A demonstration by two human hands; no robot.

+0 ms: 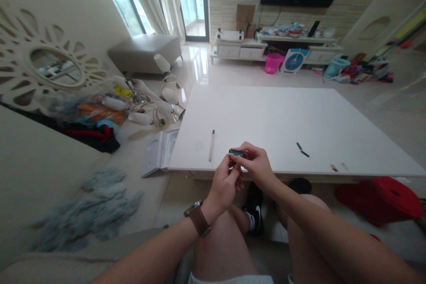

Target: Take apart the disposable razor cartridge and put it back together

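My right hand [258, 166] pinches a small dark green, stick-shaped object [236, 152] over the near edge of the white low table [282, 115]. My left hand [224, 186], with a brown watch on its wrist, is curled just below and touches the same object from underneath. A pale pen-like stick [211, 145] lies on the table to the left of my hands. Two small dark pieces [302, 149] lie to the right.
Small flat bits [333, 167] sit near the table's right front edge. A white chandelier [149, 102] and a white box [158, 151] lie on the floor at left. A red object [382, 197] rests on the floor at right. My knees are below the table edge.
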